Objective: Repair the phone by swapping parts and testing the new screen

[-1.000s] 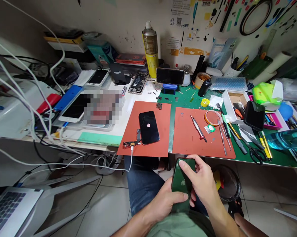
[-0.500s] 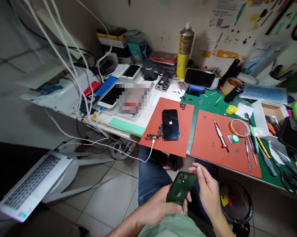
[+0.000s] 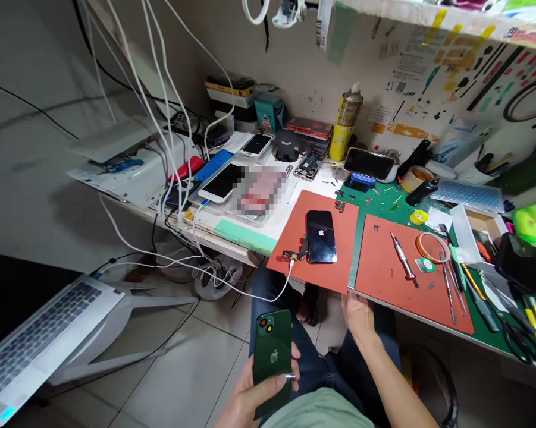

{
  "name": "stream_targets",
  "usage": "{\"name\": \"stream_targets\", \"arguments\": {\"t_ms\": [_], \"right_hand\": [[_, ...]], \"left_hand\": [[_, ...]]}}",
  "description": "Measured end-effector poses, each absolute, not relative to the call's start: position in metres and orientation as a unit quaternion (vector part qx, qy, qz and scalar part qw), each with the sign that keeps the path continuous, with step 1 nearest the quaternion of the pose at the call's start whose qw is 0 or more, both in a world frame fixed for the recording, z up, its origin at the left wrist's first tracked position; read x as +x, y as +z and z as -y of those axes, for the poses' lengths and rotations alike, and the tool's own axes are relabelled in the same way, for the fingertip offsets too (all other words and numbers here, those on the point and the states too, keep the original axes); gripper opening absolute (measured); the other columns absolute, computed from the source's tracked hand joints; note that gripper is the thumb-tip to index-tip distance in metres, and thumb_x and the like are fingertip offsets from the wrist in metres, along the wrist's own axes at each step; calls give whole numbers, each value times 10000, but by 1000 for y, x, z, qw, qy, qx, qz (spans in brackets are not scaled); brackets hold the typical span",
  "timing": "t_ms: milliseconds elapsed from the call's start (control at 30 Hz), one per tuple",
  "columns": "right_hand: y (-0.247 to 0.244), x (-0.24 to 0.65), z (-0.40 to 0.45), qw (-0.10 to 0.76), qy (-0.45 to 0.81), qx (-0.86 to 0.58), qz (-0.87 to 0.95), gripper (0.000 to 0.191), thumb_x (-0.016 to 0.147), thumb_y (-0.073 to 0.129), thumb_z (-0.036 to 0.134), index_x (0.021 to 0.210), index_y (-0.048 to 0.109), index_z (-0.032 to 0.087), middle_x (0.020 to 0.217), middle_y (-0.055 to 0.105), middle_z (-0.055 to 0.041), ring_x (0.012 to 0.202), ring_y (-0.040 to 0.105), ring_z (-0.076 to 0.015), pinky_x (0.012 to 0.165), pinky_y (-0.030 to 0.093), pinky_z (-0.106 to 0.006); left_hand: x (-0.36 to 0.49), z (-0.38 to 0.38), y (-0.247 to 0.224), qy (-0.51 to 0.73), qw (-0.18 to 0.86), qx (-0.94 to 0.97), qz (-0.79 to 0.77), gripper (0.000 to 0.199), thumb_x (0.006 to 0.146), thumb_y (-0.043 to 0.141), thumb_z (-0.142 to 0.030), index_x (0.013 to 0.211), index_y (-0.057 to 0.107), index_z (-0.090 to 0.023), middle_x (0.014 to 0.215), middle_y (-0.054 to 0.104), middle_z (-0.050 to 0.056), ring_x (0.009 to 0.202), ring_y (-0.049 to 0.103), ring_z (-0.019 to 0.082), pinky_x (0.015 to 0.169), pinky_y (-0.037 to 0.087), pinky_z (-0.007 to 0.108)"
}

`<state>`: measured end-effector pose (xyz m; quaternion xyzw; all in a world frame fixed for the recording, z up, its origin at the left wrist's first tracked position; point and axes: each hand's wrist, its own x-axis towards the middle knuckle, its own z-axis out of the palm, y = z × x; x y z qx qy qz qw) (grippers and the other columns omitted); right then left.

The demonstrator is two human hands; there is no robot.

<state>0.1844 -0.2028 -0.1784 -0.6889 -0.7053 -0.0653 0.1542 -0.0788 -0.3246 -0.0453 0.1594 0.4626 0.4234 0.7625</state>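
Observation:
My left hand (image 3: 261,389) is wrapped round a dark green smartphone (image 3: 274,351), held upright over my lap with its back towards me. The phone's back shows a camera bump with red and yellow lenses and an apple logo; a small shiny piece shows by my thumb. At the front edge of the workbench, my right hand (image 3: 358,312) touches the rim, its fingertips partly hidden beneath it. Another phone (image 3: 321,236), its screen lit with an apple logo, lies on the left orange mat (image 3: 290,214). Beside it a white cable is plugged into a small flex board (image 3: 294,255).
The right orange mat (image 3: 384,273) carries a red-tipped screwdriver pen (image 3: 404,258), a tape roll (image 3: 432,246) and tweezers. Scissors (image 3: 517,333) and pens lie to the right. White cables hang at the left, above an open laptop (image 3: 49,345) on a chair.
My left hand has moved left with the green phone and turned it more upright. My right hand has gone from beside the phone forward to the bench edge. The view has shifted.

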Motion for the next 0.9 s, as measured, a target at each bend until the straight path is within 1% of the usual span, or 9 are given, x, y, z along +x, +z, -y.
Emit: {"name": "stream_targets", "arguments": {"t_ms": [67, 167, 233, 333, 533, 667, 733, 800, 900], "right_hand": [[-177, 185, 203, 164, -74, -683, 708, 289, 1046, 477, 261, 1152, 730, 169, 937, 758, -153, 846, 752, -270, 779, 611, -370], [-168, 181, 214, 191, -78, -662, 721, 323, 1078, 462, 287, 1254, 708, 174, 1059, 736, -169, 890, 739, -268, 774, 609, -369], [-159, 176, 227, 215, -79, -644, 730, 323, 1087, 492, 323, 1283, 697, 169, 1141, 704, -188, 946, 719, -285, 819, 609, -406], [-149, 168, 255, 252, -81, -623, 736, 296, 1073, 559, 334, 1262, 686, 144, 1146, 659, -197, 1008, 676, -307, 898, 595, -462], [-131, 157, 298, 282, -74, -596, 749, 327, 1014, 687, 272, 1316, 627, 165, 1128, 666, -185, 997, 660, -329, 883, 576, -494], [-102, 145, 285, 311, -13, -510, 802, 395, 1010, 639, 143, 1398, 602, 208, 1155, 726, -142, 1095, 663, -325, 979, 559, -517], [-89, 132, 262, 290, 69, -462, 835, 413, 1043, 547, 138, 1450, 583, 200, 1295, 710, -146, 1239, 641, -311, 1066, 545, -511], [-85, 116, 231, 222, 143, -432, 862, 424, 1075, 457, 181, 1481, 575, 171, 1454, 650, -152, 1358, 599, -306, 1138, 517, -511], [-96, 89, 186, 145, 186, -413, 879, 459, 1075, 399, 214, 1485, 606, 206, 1533, 621, -114, 1393, 608, -277, 1169, 500, -462]], "left_hand": [[-82, 324, -47, 423, 755, 181, -467, 442, 806, 857, -408, 1174, 751, -187, 962, 727, 86, 883, 652, 244, 846, 479, 359], [-88, 326, -49, 423, 738, 231, -473, 455, 849, 826, -454, 1200, 731, -180, 977, 716, 85, 888, 642, 240, 841, 468, 346], [-93, 328, -49, 420, 724, 264, -478, 438, 889, 790, -479, 1210, 718, -190, 988, 707, 77, 903, 632, 234, 844, 461, 337], [-99, 335, -50, 407, 717, 301, -479, 427, 920, 754, -513, 1219, 709, -210, 1029, 690, 73, 947, 610, 234, 889, 465, 346], [-108, 348, -55, 352, 718, 380, -466, 468, 972, 679, -567, 1276, 655, -212, 1069, 645, 80, 977, 572, 228, 894, 447, 350], [-107, 350, -55, 358, 712, 383, -467, 490, 982, 663, -562, 1311, 622, -201, 1068, 633, 84, 966, 572, 230, 888, 445, 358], [-107, 351, -56, 367, 706, 382, -469, 487, 984, 662, -539, 1320, 612, -190, 1071, 637, 91, 965, 571, 233, 886, 445, 360], [-107, 353, -56, 370, 701, 382, -476, 476, 981, 664, -517, 1312, 616, -178, 1063, 636, 92, 953, 565, 230, 872, 445, 353], [-109, 360, -58, 371, 690, 385, -488, 431, 976, 664, -459, 1297, 627, -173, 1031, 631, 78, 902, 544, 208, 833, 441, 329]]}}
